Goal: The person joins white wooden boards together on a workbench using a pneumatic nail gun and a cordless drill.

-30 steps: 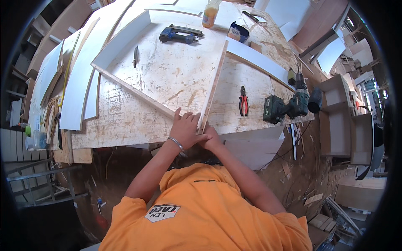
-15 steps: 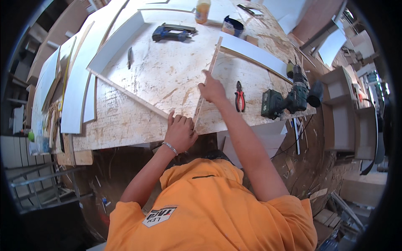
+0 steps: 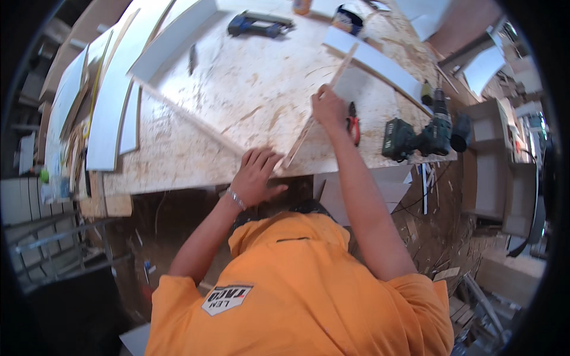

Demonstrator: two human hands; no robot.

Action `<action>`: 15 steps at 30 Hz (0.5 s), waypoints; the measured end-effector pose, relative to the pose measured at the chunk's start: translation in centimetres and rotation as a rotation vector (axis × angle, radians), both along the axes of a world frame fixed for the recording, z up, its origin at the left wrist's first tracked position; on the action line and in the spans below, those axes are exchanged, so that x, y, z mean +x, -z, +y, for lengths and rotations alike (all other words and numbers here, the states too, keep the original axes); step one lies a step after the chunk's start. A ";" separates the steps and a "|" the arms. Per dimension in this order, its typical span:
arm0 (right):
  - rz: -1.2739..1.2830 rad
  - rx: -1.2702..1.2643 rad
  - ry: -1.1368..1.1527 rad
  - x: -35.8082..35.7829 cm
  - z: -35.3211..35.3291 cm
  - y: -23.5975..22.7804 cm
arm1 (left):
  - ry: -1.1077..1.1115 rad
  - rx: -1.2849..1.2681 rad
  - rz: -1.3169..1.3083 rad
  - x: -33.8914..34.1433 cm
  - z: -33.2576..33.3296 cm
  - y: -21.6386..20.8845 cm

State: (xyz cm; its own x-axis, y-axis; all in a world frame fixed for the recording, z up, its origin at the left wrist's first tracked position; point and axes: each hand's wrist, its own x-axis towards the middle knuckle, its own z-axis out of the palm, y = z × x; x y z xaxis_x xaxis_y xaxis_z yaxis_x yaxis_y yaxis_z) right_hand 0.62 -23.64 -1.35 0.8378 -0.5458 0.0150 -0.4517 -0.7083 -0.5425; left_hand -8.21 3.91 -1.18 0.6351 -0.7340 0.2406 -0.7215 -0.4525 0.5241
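Note:
My right hand (image 3: pixel 329 110) is closed around a narrow board (image 3: pixel 301 137) standing on edge, which slants from the table's near edge up to the right. My left hand (image 3: pixel 256 177) lies over the near end of another edge-standing board (image 3: pixel 193 120), fingers stretched and thumb apart. That board meets a white board (image 3: pixel 173 40) in a corner at the far left. The right-hand board's far end lies across a white panel strip (image 3: pixel 380 68). Between the two near ends a small gap shows. Red-handled pliers (image 3: pixel 354 126) are partly hidden by my right forearm.
A cordless drill (image 3: pixel 418 136) lies on the worktable (image 3: pixel 157 172) at the right. Farther back are a blue nail gun (image 3: pixel 261 25), a dark tub (image 3: pixel 347 19) and a thin dark tool (image 3: pixel 192 59). White panels (image 3: pixel 110 127) are stacked at the left.
My right hand has moved right with its board, swinging it away from the left-hand board's near end. My left hand's fingers have straightened. The whole view has shifted slightly.

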 end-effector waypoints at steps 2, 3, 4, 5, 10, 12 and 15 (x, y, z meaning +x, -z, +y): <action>-0.053 -0.050 -0.039 -0.2 -2.6 2.0 | 0.012 -0.043 -0.050 0.7 0.2 0.4; 0.006 0.035 -0.021 -0.3 -1.7 1.4 | 0.001 -0.060 -0.082 1.2 0.7 0.7; 0.075 0.116 -0.004 -1.0 -0.4 -0.4 | 0.014 -0.046 -0.101 1.3 1.4 1.2; 0.145 0.195 0.024 -1.6 0.8 -1.7 | 0.038 -0.032 -0.120 1.4 1.9 1.7; 0.084 0.160 0.017 -2.9 2.2 -1.8 | 0.120 -0.054 -0.140 2.3 1.7 2.1; 0.053 0.150 0.035 -2.7 2.0 -1.7 | 0.152 -0.059 -0.178 3.7 1.3 1.9; 0.026 0.150 0.072 -1.7 1.4 -1.5 | 0.140 -0.055 -0.207 4.4 0.6 1.9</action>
